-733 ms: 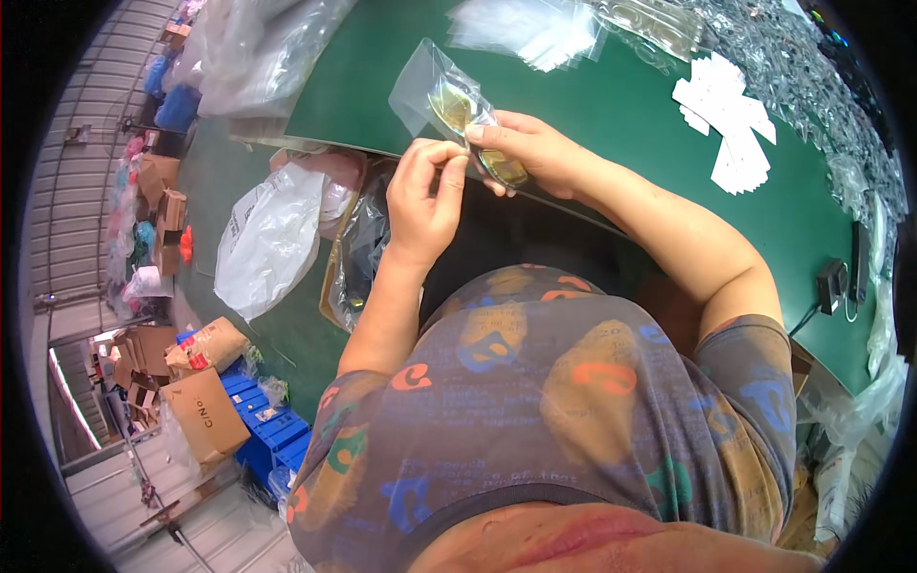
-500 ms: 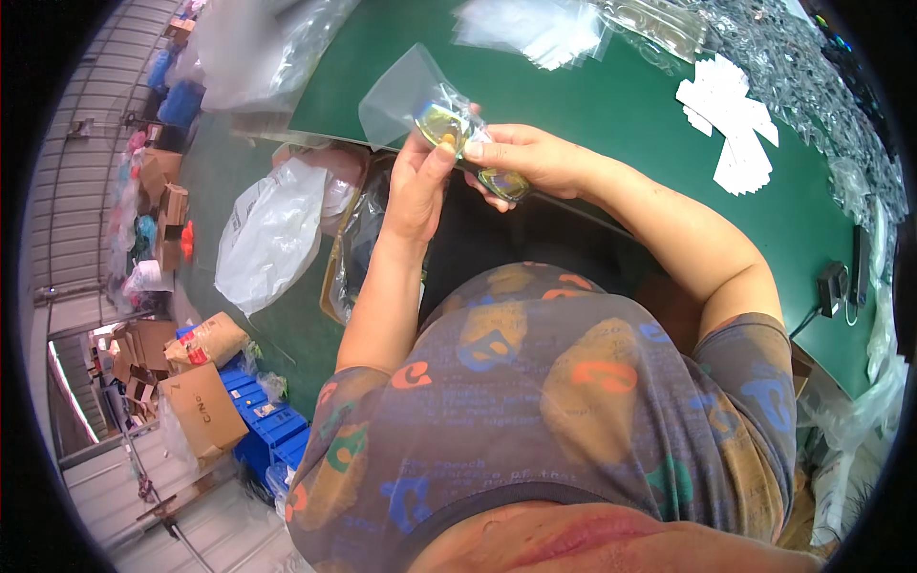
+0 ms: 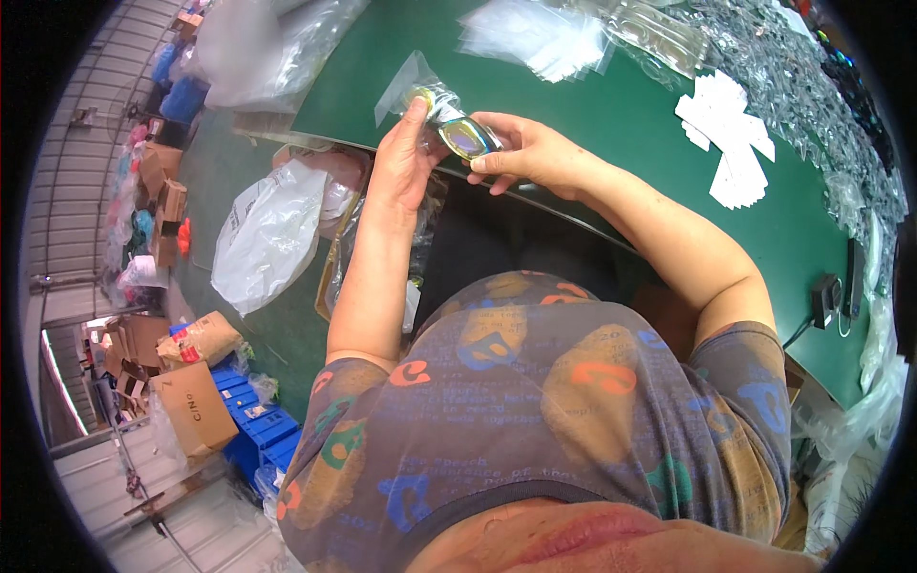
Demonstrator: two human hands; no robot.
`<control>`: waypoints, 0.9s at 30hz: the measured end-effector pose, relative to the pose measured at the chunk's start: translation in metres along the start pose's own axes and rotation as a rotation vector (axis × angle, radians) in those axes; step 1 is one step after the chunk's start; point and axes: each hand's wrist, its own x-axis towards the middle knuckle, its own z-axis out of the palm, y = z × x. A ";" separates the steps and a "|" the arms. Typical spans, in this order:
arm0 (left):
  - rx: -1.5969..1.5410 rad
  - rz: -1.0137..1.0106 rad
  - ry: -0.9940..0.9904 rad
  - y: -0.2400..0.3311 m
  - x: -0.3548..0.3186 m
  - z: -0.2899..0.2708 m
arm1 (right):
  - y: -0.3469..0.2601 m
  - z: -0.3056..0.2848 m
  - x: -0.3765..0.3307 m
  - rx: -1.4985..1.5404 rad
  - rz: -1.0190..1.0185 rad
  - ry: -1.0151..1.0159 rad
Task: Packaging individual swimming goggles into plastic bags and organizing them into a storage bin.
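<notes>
Over green table, both hands, left and right, pinch goggles in clear bag.

The left hand hides part of the clear bag, and the goggles are too small to make out.

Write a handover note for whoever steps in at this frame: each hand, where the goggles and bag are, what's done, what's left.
Left hand: holds the clear bag with the goggles' far end inside it.
Right hand: pinches the goggles at the near lens, above the green table edge.
Done: goggles are partly in the bag.
Left: the near lens is outside the bag; the bag is not yet closed. More empty bags lie farther up the table, white cards to the right.
</notes>
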 end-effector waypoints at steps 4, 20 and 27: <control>0.035 -0.036 -0.007 0.002 0.005 -0.003 | -0.003 0.004 0.000 0.108 -0.002 0.001; 0.131 0.481 0.100 -0.042 -0.004 0.025 | -0.006 0.002 0.002 0.276 -0.120 0.093; 0.006 0.521 0.201 -0.040 0.017 0.016 | 0.001 0.000 0.002 0.152 -0.169 0.109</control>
